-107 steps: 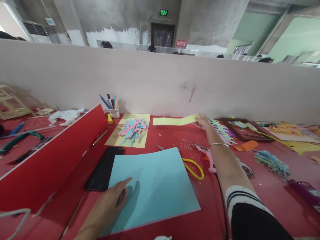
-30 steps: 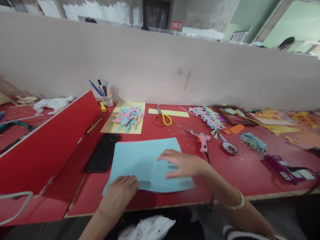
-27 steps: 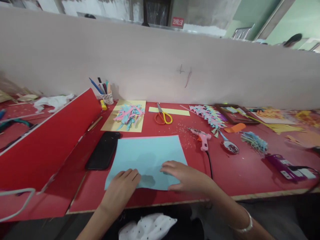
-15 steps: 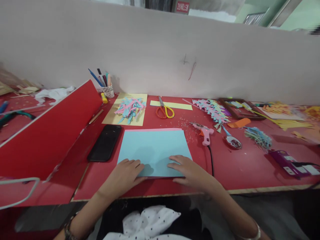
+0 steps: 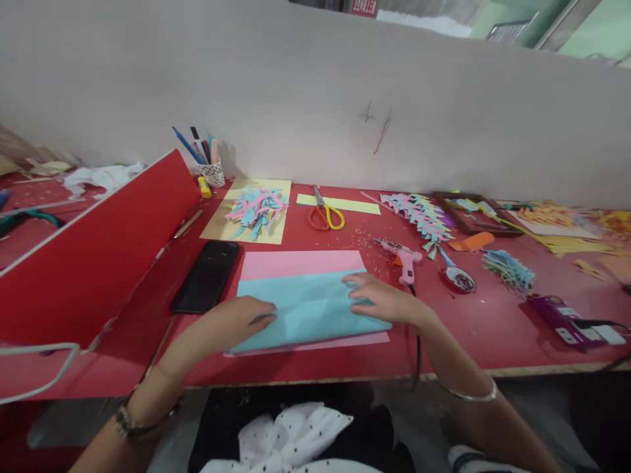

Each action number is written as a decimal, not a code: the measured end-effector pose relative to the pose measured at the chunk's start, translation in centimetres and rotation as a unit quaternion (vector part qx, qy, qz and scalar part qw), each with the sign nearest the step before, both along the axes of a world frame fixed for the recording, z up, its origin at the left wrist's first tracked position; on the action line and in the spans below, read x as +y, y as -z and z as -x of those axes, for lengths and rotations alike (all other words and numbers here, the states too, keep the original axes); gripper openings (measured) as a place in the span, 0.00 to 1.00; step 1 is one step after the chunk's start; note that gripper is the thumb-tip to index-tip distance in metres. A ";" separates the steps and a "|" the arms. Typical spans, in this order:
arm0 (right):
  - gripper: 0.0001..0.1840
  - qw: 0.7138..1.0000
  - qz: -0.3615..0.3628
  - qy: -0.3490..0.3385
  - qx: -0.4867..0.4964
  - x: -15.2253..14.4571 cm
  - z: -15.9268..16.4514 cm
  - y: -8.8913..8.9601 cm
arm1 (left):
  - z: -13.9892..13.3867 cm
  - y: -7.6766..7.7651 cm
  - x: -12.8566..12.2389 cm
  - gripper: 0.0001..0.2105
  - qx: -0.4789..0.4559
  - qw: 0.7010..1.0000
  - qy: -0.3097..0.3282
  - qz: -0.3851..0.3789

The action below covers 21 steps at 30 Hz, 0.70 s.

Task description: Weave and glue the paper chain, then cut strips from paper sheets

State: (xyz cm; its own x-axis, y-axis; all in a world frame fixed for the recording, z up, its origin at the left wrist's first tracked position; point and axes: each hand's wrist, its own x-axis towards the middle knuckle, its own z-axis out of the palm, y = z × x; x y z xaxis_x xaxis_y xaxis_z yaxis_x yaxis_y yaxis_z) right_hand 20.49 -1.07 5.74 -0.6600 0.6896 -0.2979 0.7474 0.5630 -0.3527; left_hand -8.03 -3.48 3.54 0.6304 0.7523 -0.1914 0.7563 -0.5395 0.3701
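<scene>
A light-blue sheet of paper lies askew over a pink sheet of paper, which shows along its far and near sides. A faint bend runs across the blue sheet, and it looks slightly raised. My left hand has its fingers curled at the blue sheet's left side, gripping it. At the right side my right hand holds the same sheet, fingers bent over its top and the thumb not clearly seen. A black phone lies left of the papers, and a pink glue gun lies to their right.
Scissors and a pile of paper strips lie behind the papers. A red board stands along the left. Rightward are a spoon, a fringed paper bundle and a purple device. A pen cup stands by the wall.
The blue sheet has shifted nearer and turned slightly, uncovering a band of the pink sheet behind it. My hands have moved from its near edge to its sides.
</scene>
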 end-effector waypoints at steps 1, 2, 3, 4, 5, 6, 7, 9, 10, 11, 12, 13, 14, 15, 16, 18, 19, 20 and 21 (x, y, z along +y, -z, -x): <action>0.08 1.000 -0.012 0.015 -0.017 0.7 0.3 0.5 | -0.2 0.2 0.8 0.13 0.019 1.000 -0.010 -0.005; 0.08 0.999 -0.019 0.027 -0.034 1.4 0.6 0.9 | -0.4 0.5 1.4 0.13 0.040 0.999 -0.021 -0.015; 0.08 0.998 -0.023 0.037 -0.048 1.9 0.9 1.2 | -0.5 0.7 2.0 0.12 0.064 0.997 -0.029 -0.033; 0.08 0.997 -0.026 0.044 -0.058 2.4 1.2 1.5 | -0.6 1.1 2.5 0.12 0.074 0.995 -0.040 -0.053; 0.08 0.996 -0.029 0.051 -0.064 2.8 1.5 1.6 | -0.7 1.4 2.8 0.12 0.080 0.993 -0.048 -0.071; 0.08 0.995 -0.034 0.060 -0.068 3.0 1.6 1.7 | -0.7 1.7 3.0 0.12 0.080 0.992 -0.053 -0.086; 0.09 0.994 -0.038 0.069 -0.071 3.2 1.7 1.7 | -0.7 2.0 3.0 0.12 0.074 0.991 -0.056 -0.096; 0.10 0.993 -0.040 0.087 -0.070 3.2 1.8 1.6 | -0.7 2.4 3.0 0.13 0.063 0.990 -0.058 -0.111; 0.12 0.993 -0.036 0.094 -0.065 3.2 1.8 1.6 | -0.7 2.6 3.0 0.14 0.056 0.990 -0.058 -0.113; 0.15 0.993 -0.030 0.098 -0.057 3.1 1.8 1.6 | -0.7 2.7 3.0 0.15 0.049 0.991 -0.060 -0.112; 0.18 0.993 -0.024 0.102 -0.048 3.0 1.8 1.7 | -0.7 2.7 3.0 0.16 0.039 0.992 -0.065 -0.105; 0.21 0.994 -0.021 0.104 -0.040 3.0 1.9 1.7 | -0.8 2.7 3.1 0.16 0.028 0.993 -0.072 -0.092; 0.23 0.994 -0.021 0.105 -0.034 3.0 2.0 1.7 | -0.9 2.7 3.3 0.16 0.018 0.994 -0.078 -0.076; 0.23 0.994 -0.024 0.104 -0.034 3.0 2.1 1.8 | -1.0 2.6 3.5 0.15 0.010 0.995 -0.084 -0.058; 0.21 0.994 -0.028 0.101 -0.038 3.0 2.2 1.8 | -1.0 2.6 3.7 0.14 0.004 0.995 -0.086 -0.040; 0.11 0.995 -0.038 0.082 -0.047 3.2 2.2 1.6 | -1.1 2.4 3.9 0.13 -0.003 0.996 -0.083 -0.019; 0.08 0.995 -0.043 0.070 -0.048 3.3 2.1 1.5 | -1.0 2.2 4.0 0.13 -0.011 0.997 -0.077 -0.013; 0.06 0.996 -0.048 0.061 -0.044 3.4 1.9 1.2 | -0.9 2.1 4.0 0.14 -0.026 0.997 -0.074 -0.006; 0.06 0.997 -0.052 0.053 -0.036 3.5 1.6 1.0 | -0.6 1.9 4.0 0.15 -0.042 0.996 -0.073 0.001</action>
